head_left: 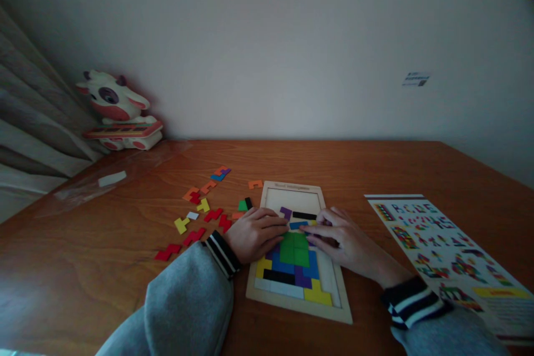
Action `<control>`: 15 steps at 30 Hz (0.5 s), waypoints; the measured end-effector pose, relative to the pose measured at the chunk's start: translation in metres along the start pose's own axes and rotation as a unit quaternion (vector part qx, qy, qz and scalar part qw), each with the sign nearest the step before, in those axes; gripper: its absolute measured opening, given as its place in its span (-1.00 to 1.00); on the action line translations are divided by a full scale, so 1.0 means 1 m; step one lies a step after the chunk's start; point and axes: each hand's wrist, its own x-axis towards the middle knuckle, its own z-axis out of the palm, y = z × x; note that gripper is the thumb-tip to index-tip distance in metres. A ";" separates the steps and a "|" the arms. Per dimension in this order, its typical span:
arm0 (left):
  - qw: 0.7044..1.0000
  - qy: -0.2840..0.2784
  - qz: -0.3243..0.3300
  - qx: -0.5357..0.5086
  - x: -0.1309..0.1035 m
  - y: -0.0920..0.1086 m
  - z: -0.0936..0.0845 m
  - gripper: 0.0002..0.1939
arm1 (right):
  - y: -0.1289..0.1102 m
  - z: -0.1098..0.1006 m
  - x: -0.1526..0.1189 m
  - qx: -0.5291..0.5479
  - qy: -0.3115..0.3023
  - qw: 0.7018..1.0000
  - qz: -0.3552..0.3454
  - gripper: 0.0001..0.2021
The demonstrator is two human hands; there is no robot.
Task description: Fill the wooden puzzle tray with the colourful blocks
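A pale wooden puzzle tray [344, 303] lies on the table with colored pieces inside. Green pieces [294, 250] fill its middle, with blue, purple, yellow, black and white ones below them. My left hand [257, 233] rests over the tray's left side, fingers extended and spread a little, fingertips beside the green pieces. From the right, my right hand [336, 233] reaches in, its fingertips at the right end of a blue piece [298, 225]; whether it grips anything is too small to tell. A black bar [304, 215] and a purple piece [286, 212] lie farther up the tray.
Loose pieces, among them a red one [167, 252] and a yellow one [182, 225], are scattered left of the tray on the wooden table [334, 164]. A printed sheet [442, 250] lies right. A cow toy keyboard [125, 130] stands back left.
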 end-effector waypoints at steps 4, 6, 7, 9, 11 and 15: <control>0.996 0.016 -0.045 -0.069 0.013 0.008 -0.002 -0.71 | 0.001 0.000 0.000 0.013 -0.009 1.000 0.013 -0.70; 0.994 0.020 -0.058 -0.087 0.020 0.013 -0.001 -0.69 | 0.003 -0.001 -0.001 0.024 -0.001 1.000 0.020 -0.69; 0.995 0.017 -0.054 -0.087 0.023 0.014 0.000 -0.68 | 0.004 -0.001 -0.002 0.029 0.007 0.999 0.023 -0.68; 0.996 0.003 -0.040 -0.075 0.025 0.016 0.003 -0.64 | 0.006 -0.002 -0.003 0.035 0.020 0.999 0.028 -0.65; 0.997 -0.004 -0.033 -0.063 0.024 0.016 0.005 -0.62 | 0.006 -0.003 -0.004 0.032 0.020 0.999 0.033 -0.65; 0.998 -0.025 -0.009 -0.050 0.017 0.013 0.007 -0.64 | 0.006 -0.003 -0.004 0.025 -0.003 0.999 0.040 -0.65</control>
